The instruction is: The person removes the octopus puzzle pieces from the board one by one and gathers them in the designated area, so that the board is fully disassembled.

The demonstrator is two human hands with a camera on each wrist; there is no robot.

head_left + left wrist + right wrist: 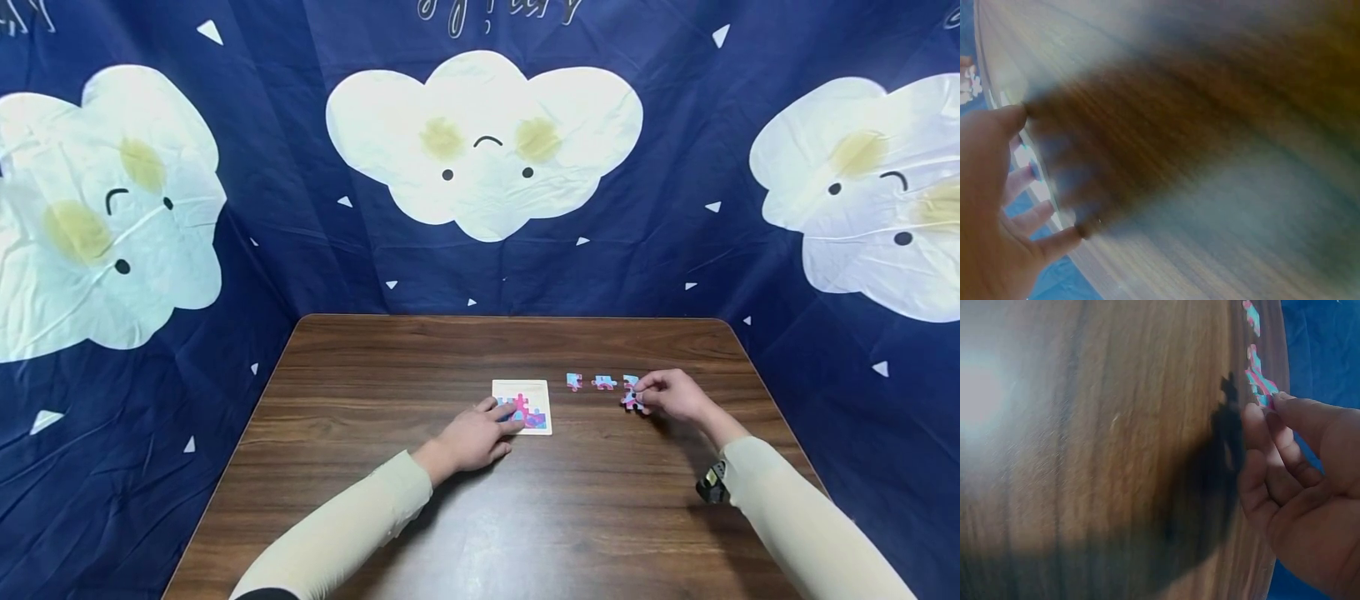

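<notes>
A jigsaw puzzle piece [631, 401], blue and pink, is pinched between the thumb and fingers of my right hand [675, 395]. In the right wrist view the held piece [1262, 384] is tilted above the table, with its shadow on the wood. To the left, a small white-framed puzzle board [546, 397] lies flat, holding several joined pink, blue and purple pieces [521, 403] in its lower part. My left hand [476, 435] rests with spread fingers over the board's left side, partly hiding it.
Two puzzle pieces, one on the left [573, 382] and one beside it [603, 382], lie in a row on the brown wooden table [420, 358]. Another piece [631, 380] lies just behind the held one. Blue fabric [480, 275] with cloud faces surrounds the table.
</notes>
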